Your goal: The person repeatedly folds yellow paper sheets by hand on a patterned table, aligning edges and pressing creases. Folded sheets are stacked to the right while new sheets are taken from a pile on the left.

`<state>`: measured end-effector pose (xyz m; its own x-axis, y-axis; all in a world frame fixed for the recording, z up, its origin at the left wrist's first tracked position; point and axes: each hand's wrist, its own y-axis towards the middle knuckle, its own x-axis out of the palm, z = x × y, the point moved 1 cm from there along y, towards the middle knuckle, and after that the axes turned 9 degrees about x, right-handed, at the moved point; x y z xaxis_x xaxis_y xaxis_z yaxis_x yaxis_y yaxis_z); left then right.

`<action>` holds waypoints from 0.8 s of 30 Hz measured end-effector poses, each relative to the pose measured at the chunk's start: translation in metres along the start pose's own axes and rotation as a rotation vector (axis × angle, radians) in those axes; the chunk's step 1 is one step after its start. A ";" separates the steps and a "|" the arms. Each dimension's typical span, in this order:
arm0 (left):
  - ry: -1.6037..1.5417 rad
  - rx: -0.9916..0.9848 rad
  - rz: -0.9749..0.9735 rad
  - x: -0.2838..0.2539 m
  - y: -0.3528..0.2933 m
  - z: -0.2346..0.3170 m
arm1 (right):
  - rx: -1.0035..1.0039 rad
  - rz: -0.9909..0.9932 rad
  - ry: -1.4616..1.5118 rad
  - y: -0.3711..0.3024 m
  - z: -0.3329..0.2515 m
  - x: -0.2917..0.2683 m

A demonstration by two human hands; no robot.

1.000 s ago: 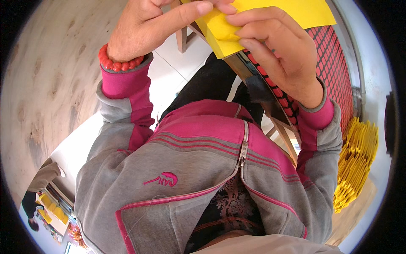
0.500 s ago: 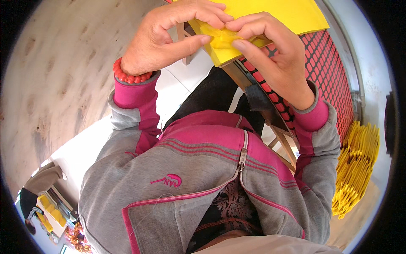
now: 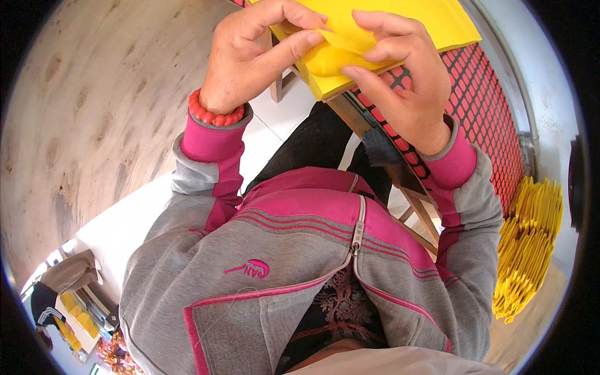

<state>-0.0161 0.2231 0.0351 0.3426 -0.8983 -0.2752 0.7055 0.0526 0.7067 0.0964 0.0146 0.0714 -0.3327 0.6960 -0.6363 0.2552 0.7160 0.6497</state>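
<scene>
A thin, soft yellow piece (image 3: 350,49) of cloth or foam curves up between my hands, above a larger flat yellow sheet (image 3: 425,25). My left hand (image 3: 256,53), with a red bead bracelet (image 3: 215,117) at its wrist, pinches the piece's upper left edge between thumb and forefinger. At the piece's right end is my right hand (image 3: 406,75), its thumb and fingers spread apart. One right fingertip looks to be against the piece; whether it presses on it I cannot tell.
The sheet lies on a table with a red-and-black grid cover (image 3: 481,94). A thick bundle of folded yellow pieces (image 3: 528,250) stands at the right. On the left is a large wooden board (image 3: 94,125). Another person (image 3: 47,306) is near yellow pieces at the lower left.
The yellow piece was bunched between both hands' fingertips and is now spread wider. My right fingers have parted from the pinch; my left hand has shifted slightly right.
</scene>
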 end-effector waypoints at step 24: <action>-0.069 0.157 -0.144 -0.015 -0.002 -0.007 | 0.162 -0.037 0.172 -0.004 -0.001 0.007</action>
<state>-0.0185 0.2400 0.0331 0.1977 -0.9198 -0.3390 0.6372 -0.1422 0.7575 0.0919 0.0167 0.0647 -0.4906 0.6595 -0.5695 0.3776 0.7499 0.5432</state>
